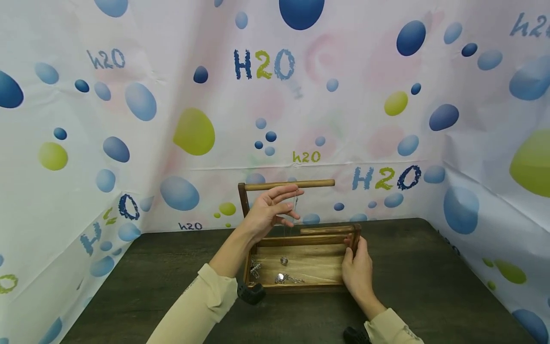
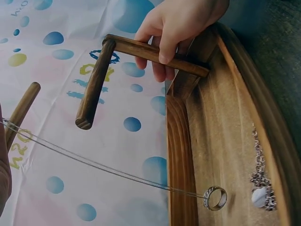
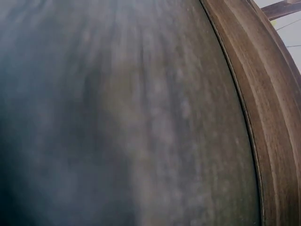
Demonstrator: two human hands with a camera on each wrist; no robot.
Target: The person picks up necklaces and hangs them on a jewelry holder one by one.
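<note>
Aloft, a fine chain [image 2: 97, 165] hangs from the spread fingers of my left hand [image 1: 271, 210] above the wooden tray [image 1: 320, 263], a ring [image 2: 207, 201] at its lower end, while my right hand [image 1: 360, 267] grips the upright [image 1: 356, 238] at the tray's right end; a silvery necklace [image 2: 260, 176] lies inside.

Site as I read it from the remote feed: a sheeted-off booth, a staged work corner. Basis: a white sheet [image 1: 335, 110], visibly creased, fills the upper frame and folds forward along the left and right edges. Its print repeats blue and green drops [image 1: 194, 131] and "H2O" lettering [image 1: 263, 65], in the manner of a shower curtain. A dark bench [image 1: 180, 277] spans the lower frame, enclosed by it. Room type beyond the sheet: I cannot tell.
</note>
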